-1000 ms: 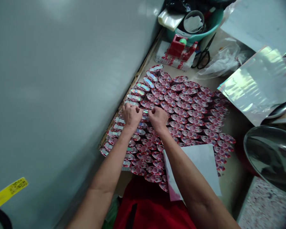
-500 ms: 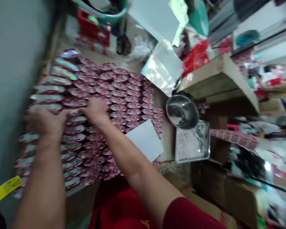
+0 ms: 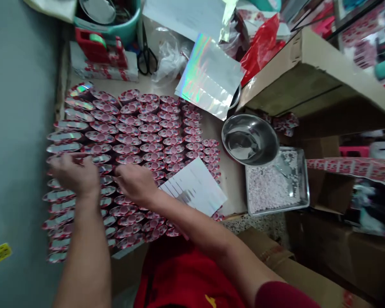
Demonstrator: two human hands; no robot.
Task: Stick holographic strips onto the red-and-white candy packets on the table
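Observation:
Rows of small oval-topped red and pink packs (image 3: 149, 137) stand close together on the table; those at the left have shiny silvery tops. My left hand (image 3: 75, 173) is over the left rows, its fingers bent down among the silvery-topped packs. Just right of it my right hand (image 3: 134, 182) reaches in with curled fingers, close to the middle columns. What the fingertips of either hand grip, if anything, is hidden. A white sheet with dark lines (image 3: 195, 188) lies on the packs, partly behind my right forearm.
Beyond the packs are a red tape dispenser (image 3: 99, 49), black scissors (image 3: 146, 57) and holographic sheets (image 3: 211, 75). To the right, a steel bowl (image 3: 250, 139) overlaps a metal tray of small pale pieces (image 3: 306, 188), beside an open cardboard box (image 3: 349, 72).
The view has shifted and sharpened. My two hands are now lower on the rows, nearer the table's front edge, and my right hand's fingers look more curled.

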